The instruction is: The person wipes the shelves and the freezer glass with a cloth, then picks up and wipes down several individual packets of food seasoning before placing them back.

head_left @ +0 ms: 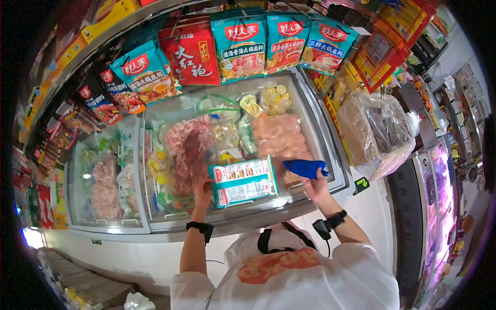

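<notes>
A teal-and-white food packet (pixel 243 183), printed with text and small food pictures, lies at the front of the chest freezer's glass lid. It looks like the hot pot seasoning bags behind it. At its left edge is my left hand (pixel 202 192), thumb against the packet's side and the other fingers partly hidden. My right hand (pixel 316 188) grips a bunched blue cloth (pixel 300 168) between thumb and fingers, to the right of the packet and apart from it. Beneath the glass show red sliced meat (pixel 188 137) and pale pink packed meat (pixel 276 133).
Hanging bags of seasoning (pixel 240 49) line the freezer's back edge. A box wrapped in clear plastic (pixel 369 124) stands to the right. The freezer's metal frame (pixel 142 191) divides two glass lids. Shelves with goods (pixel 429 181) run along the right.
</notes>
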Demonstrator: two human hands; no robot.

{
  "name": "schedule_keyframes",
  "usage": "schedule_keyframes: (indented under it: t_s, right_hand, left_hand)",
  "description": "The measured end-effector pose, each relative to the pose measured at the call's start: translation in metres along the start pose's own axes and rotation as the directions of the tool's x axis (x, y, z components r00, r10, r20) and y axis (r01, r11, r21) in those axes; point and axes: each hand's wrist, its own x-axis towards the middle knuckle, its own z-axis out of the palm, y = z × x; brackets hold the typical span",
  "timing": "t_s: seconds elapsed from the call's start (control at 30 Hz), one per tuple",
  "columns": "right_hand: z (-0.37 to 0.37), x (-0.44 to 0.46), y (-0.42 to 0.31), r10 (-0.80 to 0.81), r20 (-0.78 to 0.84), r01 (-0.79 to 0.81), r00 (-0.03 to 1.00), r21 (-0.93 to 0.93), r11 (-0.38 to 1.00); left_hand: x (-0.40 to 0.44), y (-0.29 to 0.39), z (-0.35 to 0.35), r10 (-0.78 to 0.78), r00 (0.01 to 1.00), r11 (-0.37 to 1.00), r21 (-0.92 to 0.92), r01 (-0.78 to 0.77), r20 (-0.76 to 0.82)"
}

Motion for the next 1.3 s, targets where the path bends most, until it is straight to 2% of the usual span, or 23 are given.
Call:
schedule_keyframes:
  t_s: [0.07,0.1,0.13,0.17,0.2,0.27,0.3,0.33,0.37,0.4,0.47,0.5,0.57,0.6,0.7,0.77,0.9,1.0,1.07,1.17,1.27,1.3]
  right_hand:
    - [-0.010,-0.014,-0.027,-0.044,-0.115,0.023,0.992,-0.179,0.984]
    - [-0.011,-0.020,-0.029,-0.195,-0.071,0.177,0.978,-0.206,0.962]
    - [-0.019,-0.026,-0.036,-0.174,-0.009,0.168,0.985,-0.218,0.961]
    - [-0.028,-0.031,-0.043,-0.135,-0.025,0.124,0.990,-0.271,0.955]
    - [-0.036,-0.035,-0.050,-0.096,-0.043,0.077,0.994,-0.324,0.943]
    - [-0.050,-0.043,-0.058,-0.086,-0.046,0.066,0.995,-0.336,0.940]
    - [-0.059,-0.045,-0.062,-0.061,-0.084,0.031,0.995,-0.321,0.947]
    - [-0.067,-0.047,-0.065,-0.032,-0.122,-0.007,0.992,-0.306,0.952]
    - [-0.077,-0.045,-0.067,-0.027,-0.091,0.001,0.995,-0.279,0.960]
    - [-0.086,-0.043,-0.069,-0.019,-0.080,-0.004,0.997,-0.271,0.963]
    - [-0.094,-0.038,-0.072,-0.062,-0.160,0.007,0.985,-0.323,0.946]
    - [-0.099,-0.032,-0.070,-0.093,-0.118,0.048,0.989,-0.338,0.940]
    - [-0.109,-0.022,-0.071,-0.070,-0.137,0.018,0.988,-0.348,0.937]
    - [-0.113,-0.015,-0.071,-0.064,-0.147,0.006,0.987,-0.367,0.930]
    - [-0.111,-0.004,-0.068,-0.054,-0.209,-0.028,0.976,-0.372,0.928]
    - [-0.109,0.000,-0.069,-0.049,-0.217,-0.036,0.975,-0.371,0.928]
    - [-0.124,0.014,-0.062,0.010,-0.112,-0.045,0.994,-0.311,0.949]
    - [-0.129,0.016,-0.062,0.026,-0.078,-0.048,0.997,-0.289,0.956]
    - [-0.124,0.014,-0.064,0.041,-0.171,-0.093,0.984,-0.308,0.947]
    - [-0.128,0.016,-0.063,0.020,-0.120,-0.060,0.993,-0.348,0.936]
    - [-0.127,0.015,-0.061,0.002,-0.075,-0.029,0.997,-0.366,0.930]
    - [-0.127,0.014,-0.062,-0.009,-0.121,-0.038,0.993,-0.382,0.924]
  left_hand:
    - [-0.001,-0.011,-0.001,-0.051,0.994,0.987,0.144,0.065,-0.099]
    - [-0.001,-0.009,0.001,-0.042,0.994,0.986,0.154,0.057,-0.099]
    - [0.000,0.004,0.005,-0.006,0.986,0.982,0.185,0.037,-0.165]
    - [0.001,0.015,0.008,0.033,0.973,0.976,0.218,0.019,-0.229]
    - [0.003,0.025,0.009,0.044,0.972,0.973,0.231,0.011,-0.230]
    - [0.003,0.043,0.010,-0.110,0.959,0.983,0.117,0.145,-0.259]
    - [0.000,0.055,0.010,-0.100,0.960,0.982,0.131,0.138,-0.263]
    - [-0.006,0.079,0.013,0.126,0.985,0.877,0.478,-0.054,-0.121]
    - [-0.009,0.098,0.014,0.284,0.954,0.630,0.733,-0.258,0.092]
    - [-0.005,0.108,0.012,0.290,0.953,0.618,0.743,-0.257,0.090]
    - [0.008,0.134,0.009,0.295,0.883,0.506,0.725,-0.468,0.364]
    - [0.012,0.149,0.012,0.289,0.885,0.496,0.734,-0.464,0.365]
    - [0.017,0.203,0.028,0.367,0.881,0.403,0.802,-0.440,0.299]
    - [0.019,0.224,0.031,0.356,0.885,0.394,0.811,-0.433,0.299]
    - [0.026,0.282,0.042,0.395,0.822,0.178,0.844,-0.506,0.410]
    - [0.026,0.305,0.041,0.391,0.833,0.135,0.871,-0.473,0.392]
    - [0.026,0.313,0.006,0.385,0.864,0.024,0.932,-0.361,0.325]
    - [0.020,0.313,-0.016,0.326,0.902,0.005,0.953,-0.303,0.285]
    - [0.018,0.305,-0.031,0.339,0.908,0.047,0.959,-0.280,0.248]
    - [0.018,0.288,-0.051,0.314,0.938,0.144,0.969,-0.200,0.147]
    - [0.032,0.255,-0.072,0.314,0.938,0.158,0.966,-0.203,0.146]
    - [0.039,0.244,-0.077,0.316,0.940,0.211,0.956,-0.202,0.129]
